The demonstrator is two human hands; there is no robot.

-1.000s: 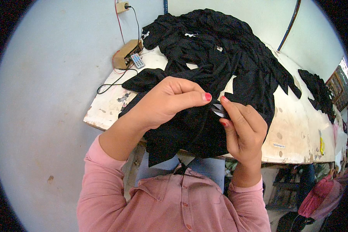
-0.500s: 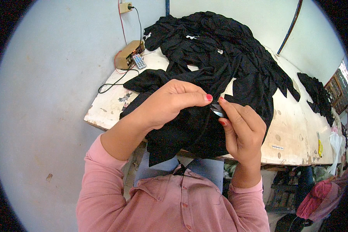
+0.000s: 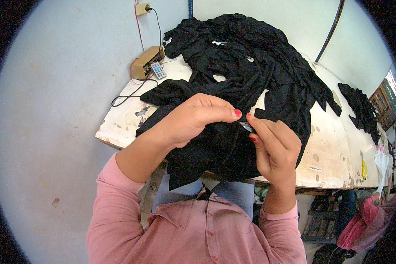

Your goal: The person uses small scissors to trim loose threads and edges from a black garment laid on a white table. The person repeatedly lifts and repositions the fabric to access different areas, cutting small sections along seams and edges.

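A large spread of black cloth (image 3: 215, 152) lies on the table before me, its near part hanging over the front edge toward my lap. My left hand (image 3: 202, 113) is closed, with the thumb pressed down on a piece of this cloth. Close beside it, my right hand (image 3: 275, 143) grips a small tool with shiny, pointed metal blades (image 3: 246, 126), which look like thread snips. Its fingers hide most of the tool. The blade tips sit by the cloth at my left thumb, and I cannot tell whether they touch it.
On the left of the pale, worn tabletop (image 3: 330, 152) stand a brown box with wires (image 3: 146, 64) and a remote control (image 3: 158, 70). More black cloth (image 3: 361, 110) lies at the far right, near a yellow object (image 3: 364, 169). A wall (image 3: 66, 110) closes the left side.
My right hand has shifted slightly left, bringing its fingertip closer to my left thumb; less of the blades shows. The left hand barely moved. Pink cloth at the far right has shifted upward.
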